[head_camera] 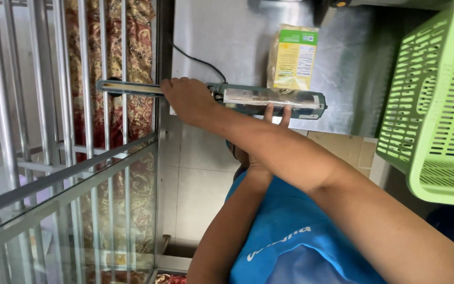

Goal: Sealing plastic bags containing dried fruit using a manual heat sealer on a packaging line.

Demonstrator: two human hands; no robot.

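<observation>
A teal heat sealer (300,100) lies on a steel table (227,37), its long lever arm (127,88) sticking out past the table edge. My right hand (187,100) rests on the lever near its hinge, pressing it down, with the arm crossing over my left one. My left hand (270,112) reaches up from below; only two fingertips show, touching the sealer's near edge. A yellow packet with a green top (292,58) lies behind the sealer, one end under the bar. Whether my left hand grips the packet is hidden.
A black cable (200,62) runs across the table to the sealer. A green plastic basket (437,105) stands at the right. A metal-barred rack with a glass shelf (53,173) fills the left, with patterned cloth (137,52) behind. Cardboard (342,147) lies below the table edge.
</observation>
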